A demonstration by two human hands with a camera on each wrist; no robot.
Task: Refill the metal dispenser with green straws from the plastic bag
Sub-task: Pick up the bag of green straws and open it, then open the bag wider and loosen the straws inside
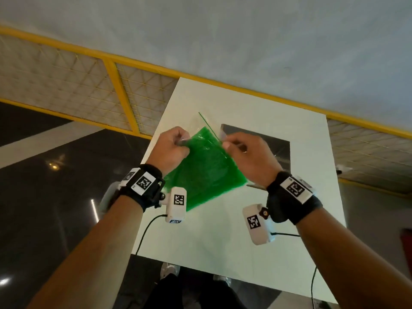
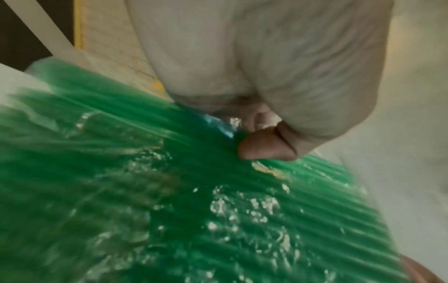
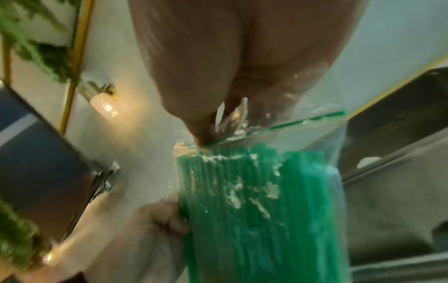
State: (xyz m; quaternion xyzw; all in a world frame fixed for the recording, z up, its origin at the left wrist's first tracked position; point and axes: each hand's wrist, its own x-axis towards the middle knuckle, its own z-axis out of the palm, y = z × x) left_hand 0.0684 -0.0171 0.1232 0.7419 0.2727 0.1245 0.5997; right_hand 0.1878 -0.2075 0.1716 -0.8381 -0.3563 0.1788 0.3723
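Note:
A clear plastic bag (image 1: 205,166) packed with green straws hangs tilted over the white table (image 1: 223,230), held between both hands. My left hand (image 1: 178,141) pinches its upper left corner; the thumb (image 2: 264,145) presses on the film over the straws (image 2: 194,191). My right hand (image 1: 231,144) pinches the top edge by the green zip line, and in the right wrist view its fingertips (image 3: 203,132) nip the film above the straw ends (image 3: 254,201). The metal dispenser (image 1: 274,148), a dark shiny box, stands on the table just behind the right hand, partly hidden by it.
The table's left edge (image 1: 147,197) drops to a dark glossy floor (image 1: 55,186). A yellow-framed mesh railing (image 1: 120,94) runs behind the table. Thin black cables (image 1: 145,230) trail from both wrist cameras over the near part of the table.

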